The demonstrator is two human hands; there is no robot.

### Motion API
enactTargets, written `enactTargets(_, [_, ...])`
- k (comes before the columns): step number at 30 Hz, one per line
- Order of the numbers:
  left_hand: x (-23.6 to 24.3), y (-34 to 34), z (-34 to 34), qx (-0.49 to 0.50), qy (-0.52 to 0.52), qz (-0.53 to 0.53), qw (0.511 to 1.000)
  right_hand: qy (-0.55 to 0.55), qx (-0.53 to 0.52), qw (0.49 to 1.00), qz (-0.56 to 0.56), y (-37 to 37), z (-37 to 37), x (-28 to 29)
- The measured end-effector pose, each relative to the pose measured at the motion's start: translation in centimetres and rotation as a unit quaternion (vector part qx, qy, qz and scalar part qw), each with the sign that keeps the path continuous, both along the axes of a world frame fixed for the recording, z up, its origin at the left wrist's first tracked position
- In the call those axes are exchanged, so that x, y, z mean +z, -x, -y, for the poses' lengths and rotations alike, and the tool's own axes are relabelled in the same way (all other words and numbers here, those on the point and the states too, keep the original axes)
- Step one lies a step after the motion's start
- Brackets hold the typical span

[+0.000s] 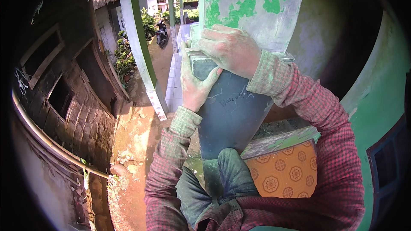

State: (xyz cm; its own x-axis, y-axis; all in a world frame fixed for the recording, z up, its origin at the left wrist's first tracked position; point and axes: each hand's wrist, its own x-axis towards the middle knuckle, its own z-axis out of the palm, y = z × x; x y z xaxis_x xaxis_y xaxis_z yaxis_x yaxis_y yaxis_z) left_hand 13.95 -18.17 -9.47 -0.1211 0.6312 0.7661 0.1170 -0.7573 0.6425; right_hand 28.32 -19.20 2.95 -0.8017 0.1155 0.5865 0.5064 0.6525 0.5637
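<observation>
Pillar [257, 6], flaking green over whitish paint, stood on the far side of the person, slightly right of centre. A narrow ledge [194, 53] ran between its painted upper part and a dark panel [233, 111] below, which bore a scrawled mark.

Left hand [196, 86]: at the ledge's left corner; thumb and fingers wide apart, fingers up along the left side, thumb across the dark panel's top.

Right hand [233, 50]: over the ledge, just beside the left hand; fingers bent and close together. Could not tell whether they held anything beneath.

Both hands and cuffs looked pale and dusty. Near right: orange patterned tiles [282, 173]. Far left: a parked motorcycle [162, 35] beyond a pale post [139, 38].
</observation>
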Motion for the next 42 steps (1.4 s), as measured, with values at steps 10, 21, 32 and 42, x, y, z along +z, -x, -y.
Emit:
enactTargets(10, [-0.2, 0.4, -0.6, 0.019, -0.031, -0.008, 0.999, 0.032, -0.045, 0.998, -0.033, -1.2, 1.0, -0.2])
enactTargets(21, [-0.8, 0.5, -1.0, 0.054, -0.048, -0.03, 0.997, 0.023, -0.045, 0.993, -0.104, -0.4, 1.3, -1.5])
enactTargets(32, [-0.5, 0.2, -0.8, 0.043, -0.025, -0.003, 0.999, 0.049, 0.001, 0.988, -0.143, -0.3, 0.8, -0.2])
enactTargets(42, [-0.6, 0.0, -0.5, 0.042, -0.035, 0.009, 0.998, 0.015, -0.004, 0.99, -0.138, -0.3, 0.7, -0.6])
